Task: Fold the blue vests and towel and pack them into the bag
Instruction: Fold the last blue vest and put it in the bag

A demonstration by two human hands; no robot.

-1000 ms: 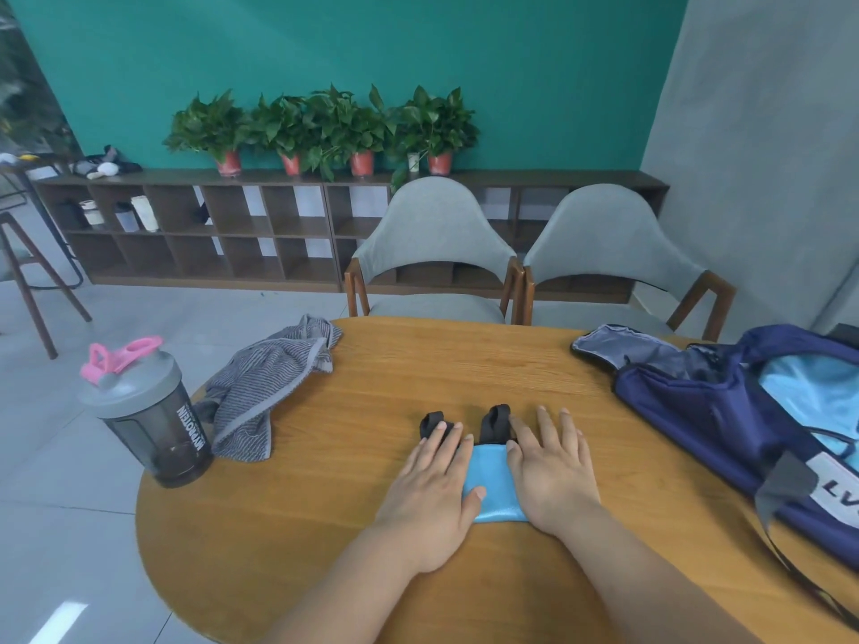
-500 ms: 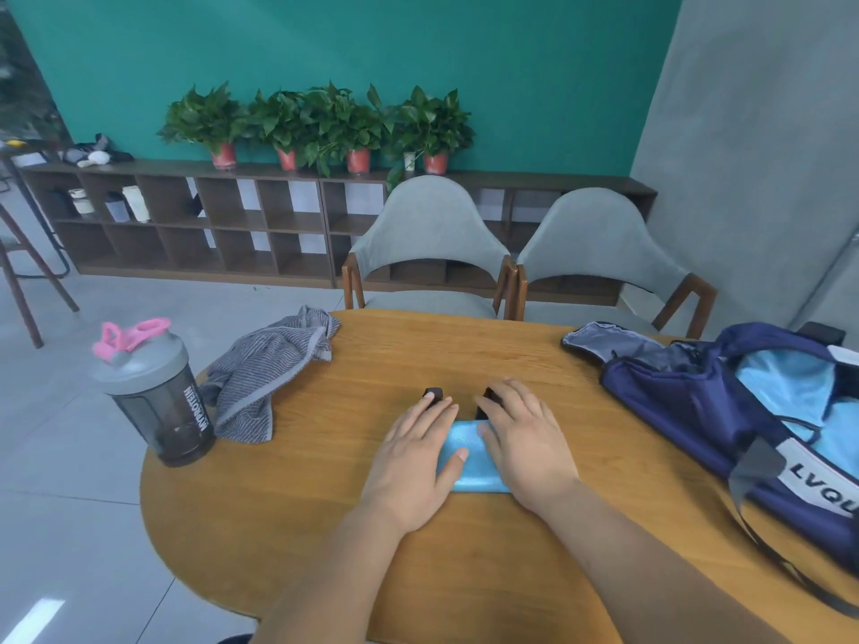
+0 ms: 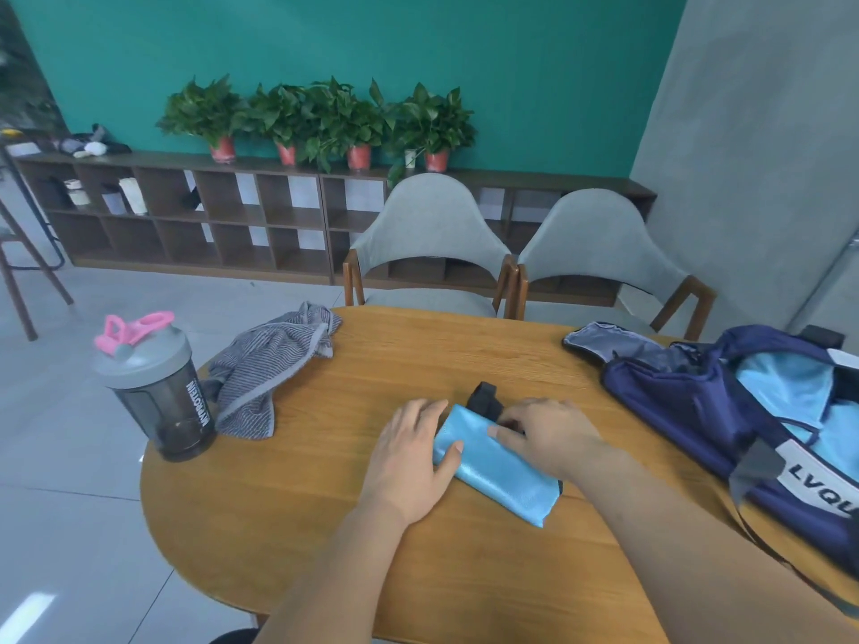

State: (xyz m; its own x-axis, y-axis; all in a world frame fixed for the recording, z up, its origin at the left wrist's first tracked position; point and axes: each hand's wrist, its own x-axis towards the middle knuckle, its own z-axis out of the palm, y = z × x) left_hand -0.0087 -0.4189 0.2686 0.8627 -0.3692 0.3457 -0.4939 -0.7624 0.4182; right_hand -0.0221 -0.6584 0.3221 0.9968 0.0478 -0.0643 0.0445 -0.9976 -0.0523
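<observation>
Blue vest: we have the blue vest (image 3: 504, 478) folded into a narrow slanted strip in the middle of the bench (image 3: 418, 574), with its black straps (image 3: 483, 398) sticking out at the far end.
Left hand: our left hand (image 3: 409, 457) lies flat with straight fingers on the strip's left edge, thumb on the cloth.
Right hand: our right hand (image 3: 544, 434) bends its fingers over the far end by the straps. We cannot tell whether it pinches or only presses.
Done: we judge this vest nearly folded. Light blue cloth (image 3: 785, 388) shows inside the open bag (image 3: 683, 402), perhaps a vest already packed.
Left: the grey striped towel (image 3: 274, 364) lies crumpled and unfolded at the bench's far left edge, near the shaker bottle (image 3: 158, 388). This vest and the towel are not yet in the bag.
</observation>
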